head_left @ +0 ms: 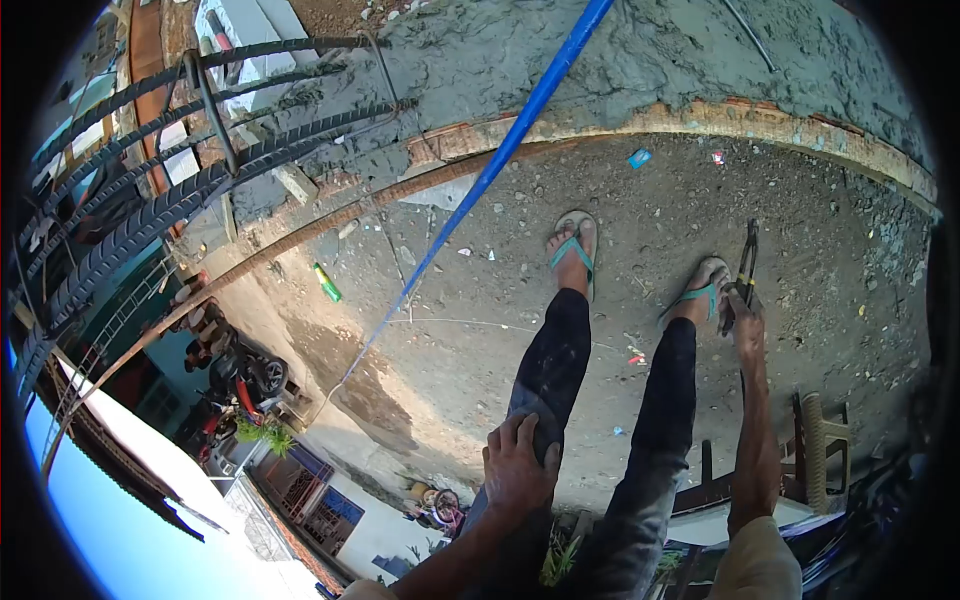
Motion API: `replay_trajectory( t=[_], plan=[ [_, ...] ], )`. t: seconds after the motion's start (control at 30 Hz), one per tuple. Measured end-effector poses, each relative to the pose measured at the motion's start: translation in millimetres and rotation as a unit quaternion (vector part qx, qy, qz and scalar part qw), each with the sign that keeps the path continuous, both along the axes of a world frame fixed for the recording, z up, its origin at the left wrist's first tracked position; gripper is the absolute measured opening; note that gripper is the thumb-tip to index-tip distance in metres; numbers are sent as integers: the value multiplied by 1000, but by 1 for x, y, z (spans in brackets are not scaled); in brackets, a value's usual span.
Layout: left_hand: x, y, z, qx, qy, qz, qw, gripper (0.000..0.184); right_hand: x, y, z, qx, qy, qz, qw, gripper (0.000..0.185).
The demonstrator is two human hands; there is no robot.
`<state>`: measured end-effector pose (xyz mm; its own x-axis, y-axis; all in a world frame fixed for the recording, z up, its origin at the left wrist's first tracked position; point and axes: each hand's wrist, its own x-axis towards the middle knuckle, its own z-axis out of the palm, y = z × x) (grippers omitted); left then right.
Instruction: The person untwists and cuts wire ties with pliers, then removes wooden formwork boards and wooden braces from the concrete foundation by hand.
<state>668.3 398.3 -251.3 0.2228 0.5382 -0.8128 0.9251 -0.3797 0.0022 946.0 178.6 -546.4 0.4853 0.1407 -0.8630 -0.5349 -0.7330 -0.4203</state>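
Note:
My left hand (518,470) lies on my left knee, its fingers stretched over the dark trouser leg (555,360). It holds nothing. My right hand (743,315) is closed around the handles of pliers (750,250), which have yellow on the handles and dark jaws pointing away from me. The pliers are beside my right foot (685,310), over the dirt ground. Both feet wear sandals with green straps. The palm side of my right hand is partly hidden.
Wet grey concrete (640,60) lies beyond a wooden board (600,122). A blue pole (500,150) slants across the view. Tied ribbed steel bars (130,220) stick out at left. A green bottle (327,283) lies on the ground; a motorcycle (245,375) stands farther off.

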Motion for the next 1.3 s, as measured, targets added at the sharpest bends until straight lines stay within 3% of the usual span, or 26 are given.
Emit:
replay_trajectory(
  t=[0.07, 0.23, 0.3, 0.37, 0.4, 0.47, 0.67, 0.9, 1.0, 1.07, 1.17, 1.3],
  plan=[
    [-4, 5, 1, 5, 8, 6, 1000, 62, -22, 82, 108, 118, 87, -43, 988, 30],
    [-14, 18, -2, 5, 10, 24, 1000, 59, -65, 212, 227, 225, 144, 102, 958, 50],
    [-19, 22, -1, 9, 3, 36, 999, 58, -92, 246, 209, 318, 200, 26, 926, 63],
    [-24, 23, -2, 6, 1, 38, 999, 58, -88, 290, 207, 368, 263, 31, 891, 68],
    [-26, 24, -3, 7, 7, 37, 999, 59, -89, 308, 204, 365, 258, 33, 894, 68],
    [-32, 23, -4, 0, 11, 44, 999, 59, -93, 335, 196, 414, 337, -73, 842, 66],
    [-49, 21, -9, -17, 17, 69, 997, 58, -91, 368, 178, 462, 350, -110, 807, 64],
    [-50, 21, -6, -36, 22, 82, 996, 59, -101, 378, 174, 457, 329, -128, 816, 64],
    [-53, 19, -8, -38, 20, 84, 996, 59, -116, 384, 173, 431, 273, -124, 851, 58],
    [-52, 18, -6, -39, 24, 81, 996, 59, -124, 390, 175, 371, 248, -97, 890, 41],
    [-51, 17, -8, -41, 29, 78, 996, 59, -127, 401, 176, 312, 280, -83, 904, 35],
    [-53, 11, -10, -4, 15, 60, 998, 58, -133, 397, 180, 376, 356, -176, 837, 33]
  ],
)
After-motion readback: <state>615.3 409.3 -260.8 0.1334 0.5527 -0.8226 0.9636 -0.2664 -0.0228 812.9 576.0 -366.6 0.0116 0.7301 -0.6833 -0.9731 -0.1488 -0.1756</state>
